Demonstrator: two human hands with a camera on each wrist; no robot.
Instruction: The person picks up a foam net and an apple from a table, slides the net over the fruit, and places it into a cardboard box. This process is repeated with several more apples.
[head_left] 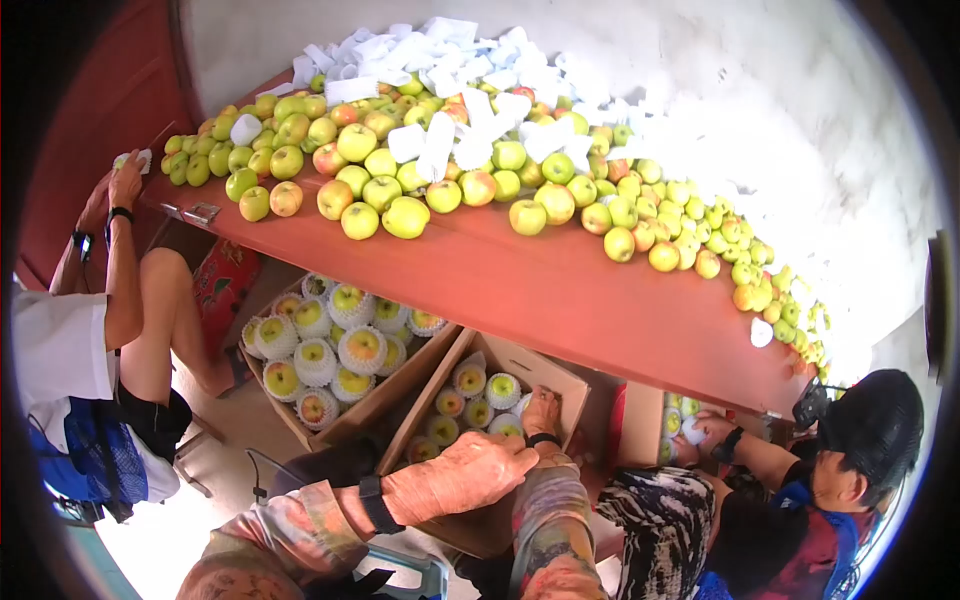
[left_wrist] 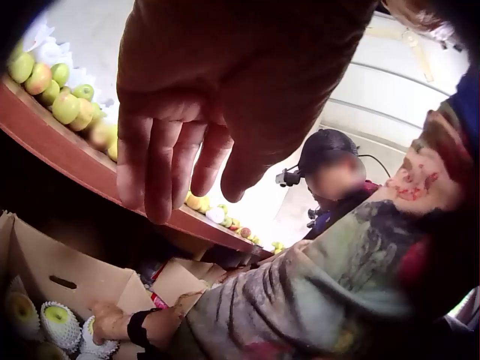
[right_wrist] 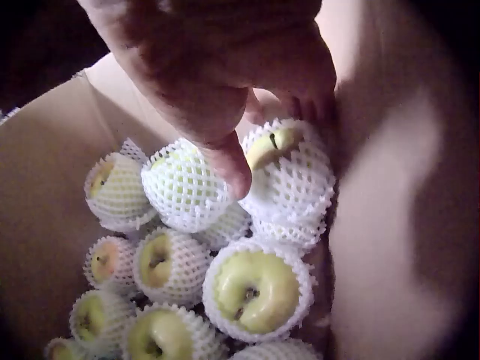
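Observation:
My right hand reaches down into an open cardboard box by its right wall. In the right wrist view its thumb and fingers grip a yellow-green apple in a white foam net, among several other netted apples set with stems up. The thumb dips between the held apple and a netted neighbour. My left hand hovers above the right forearm, fingers relaxed and slightly bent, nothing in it. In the head view the left hand overlaps the right wrist.
A red table bears a long heap of loose apples and white foam nets. Left stands a second box full of netted apples. People sit on both sides; the right person's hands work at another box.

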